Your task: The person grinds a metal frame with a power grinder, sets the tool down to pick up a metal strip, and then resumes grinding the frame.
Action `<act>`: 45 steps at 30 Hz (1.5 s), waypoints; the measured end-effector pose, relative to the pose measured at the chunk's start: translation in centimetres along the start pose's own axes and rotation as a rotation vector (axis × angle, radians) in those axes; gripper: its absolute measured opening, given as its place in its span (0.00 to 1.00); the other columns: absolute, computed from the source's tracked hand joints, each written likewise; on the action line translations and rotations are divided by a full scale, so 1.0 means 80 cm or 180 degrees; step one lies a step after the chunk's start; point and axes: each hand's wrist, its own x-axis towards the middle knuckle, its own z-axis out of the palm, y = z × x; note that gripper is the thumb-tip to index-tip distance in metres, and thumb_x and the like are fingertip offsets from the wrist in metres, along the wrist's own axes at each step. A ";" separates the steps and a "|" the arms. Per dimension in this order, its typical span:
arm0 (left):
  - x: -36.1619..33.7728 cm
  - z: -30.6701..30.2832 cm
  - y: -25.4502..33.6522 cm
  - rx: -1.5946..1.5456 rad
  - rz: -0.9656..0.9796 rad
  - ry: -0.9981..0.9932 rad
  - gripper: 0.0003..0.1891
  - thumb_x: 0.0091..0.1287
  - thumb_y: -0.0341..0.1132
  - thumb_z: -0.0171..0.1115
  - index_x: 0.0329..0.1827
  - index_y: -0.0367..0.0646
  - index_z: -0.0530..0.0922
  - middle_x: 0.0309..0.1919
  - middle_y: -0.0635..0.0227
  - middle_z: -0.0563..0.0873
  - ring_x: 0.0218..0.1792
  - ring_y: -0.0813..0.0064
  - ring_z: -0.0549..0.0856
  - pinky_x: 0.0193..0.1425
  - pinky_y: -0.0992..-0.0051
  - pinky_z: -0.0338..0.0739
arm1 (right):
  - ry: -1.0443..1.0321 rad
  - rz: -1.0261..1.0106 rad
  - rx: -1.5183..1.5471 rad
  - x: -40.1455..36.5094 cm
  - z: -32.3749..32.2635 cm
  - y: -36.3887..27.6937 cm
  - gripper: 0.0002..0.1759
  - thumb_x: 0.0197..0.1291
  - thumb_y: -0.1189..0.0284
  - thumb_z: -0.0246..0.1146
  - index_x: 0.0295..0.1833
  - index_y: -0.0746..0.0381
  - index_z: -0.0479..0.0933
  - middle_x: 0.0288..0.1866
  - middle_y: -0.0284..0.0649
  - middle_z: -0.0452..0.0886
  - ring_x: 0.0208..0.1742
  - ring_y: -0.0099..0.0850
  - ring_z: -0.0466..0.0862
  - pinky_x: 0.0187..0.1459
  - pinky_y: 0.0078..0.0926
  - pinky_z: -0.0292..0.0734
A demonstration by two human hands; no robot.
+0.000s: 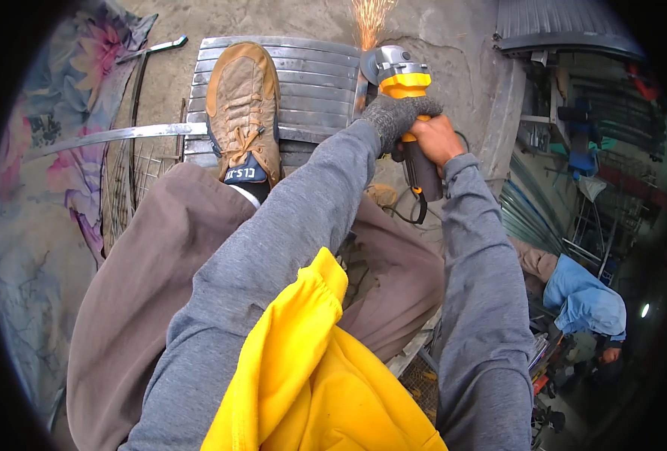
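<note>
A yellow and black angle grinder (408, 81) with a silver head is held out in front of me by both hands. My left hand (395, 120), in a grey knit glove, is closed around its body just behind the head. Behind it, my bare right hand (436, 140) is wrapped around the dark rear handle. The grinding disc (368, 68) is at the right edge of a row of flat metal strips (318, 83), and orange sparks (371, 19) fly away from it. My brown shoe (245, 98) rests on top of the strips.
A long metal strip (123, 135) sticks out left across a flowered cloth (63, 150). A cord (416, 218) loops under the grinder. At the right, another person in a blue shirt (585, 297) bends low near stacked metal lengths (529, 210) and a ribbed metal sheet (566, 22).
</note>
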 end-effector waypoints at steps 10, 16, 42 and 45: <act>-0.003 0.009 -0.002 -0.0213 -0.0290 0.0049 0.18 0.67 0.32 0.58 0.60 0.53 0.80 0.49 0.55 0.83 0.39 0.63 0.87 0.26 0.67 0.84 | -0.0071 0.0032 0.0103 -0.011 -0.007 0.016 0.10 0.55 0.69 0.59 0.38 0.58 0.85 0.39 0.42 0.87 0.46 0.37 0.86 0.48 0.32 0.79; -0.005 0.016 0.003 -0.0276 -0.0479 0.0049 0.18 0.67 0.32 0.58 0.60 0.53 0.80 0.49 0.55 0.83 0.39 0.63 0.87 0.26 0.67 0.84 | -0.0036 -0.0441 -0.0588 -0.008 -0.005 0.030 0.12 0.55 0.66 0.60 0.40 0.57 0.85 0.42 0.42 0.87 0.48 0.39 0.86 0.49 0.32 0.80; 0.005 0.010 -0.015 -0.0347 0.0178 0.0143 0.15 0.68 0.42 0.61 0.55 0.52 0.83 0.35 0.58 0.84 0.26 0.66 0.83 0.21 0.68 0.78 | -0.0024 -0.1314 -0.1945 -0.002 -0.017 0.020 0.12 0.55 0.68 0.61 0.43 0.53 0.85 0.43 0.39 0.87 0.47 0.39 0.86 0.51 0.33 0.81; 0.006 0.007 -0.015 -0.0165 0.0157 0.0054 0.16 0.69 0.42 0.59 0.57 0.50 0.82 0.40 0.57 0.84 0.32 0.66 0.86 0.23 0.68 0.81 | -0.0123 -0.0774 -0.1085 0.001 -0.017 0.014 0.12 0.55 0.68 0.61 0.43 0.52 0.86 0.43 0.39 0.87 0.48 0.39 0.86 0.51 0.32 0.81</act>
